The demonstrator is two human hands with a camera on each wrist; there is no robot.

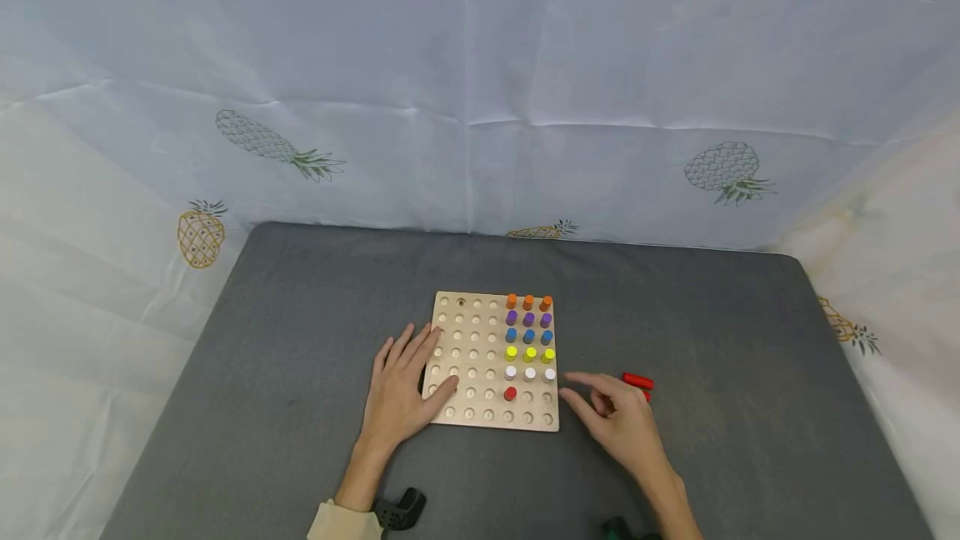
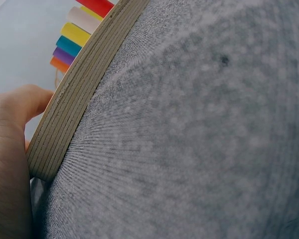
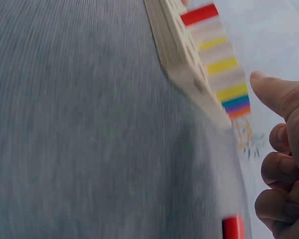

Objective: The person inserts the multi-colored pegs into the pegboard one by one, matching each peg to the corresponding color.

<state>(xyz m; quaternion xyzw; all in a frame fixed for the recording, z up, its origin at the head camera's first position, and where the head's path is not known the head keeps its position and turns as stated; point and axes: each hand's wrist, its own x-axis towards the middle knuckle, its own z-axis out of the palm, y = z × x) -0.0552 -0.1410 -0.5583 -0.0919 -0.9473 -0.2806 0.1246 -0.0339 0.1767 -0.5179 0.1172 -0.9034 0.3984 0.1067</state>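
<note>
A square wooden pegboard (image 1: pixel 495 427) with rows of round holes lies on the table. Its right side bears standing pegs in rows of three: orange, purple, blue, yellow and white. Below the white row stands a single red peg (image 1: pixel 510 393). My left hand (image 1: pixel 397 407) rests at the board's left edge with fingers spread and thumb laid over the top. Just off the right edge is my right hand (image 1: pixel 622 423), thumb and index finger apart with nothing between them, the other fingers curled. Loose red pegs (image 1: pixel 638 380) lie beyond it, partly hidden by the hand.
The dark grey cloth-covered table (image 1: pixel 315 307) extends around the board. Behind it hangs a pale curtain (image 1: pixel 480 48) with pineapple prints. Black wrist straps show at both wrists.
</note>
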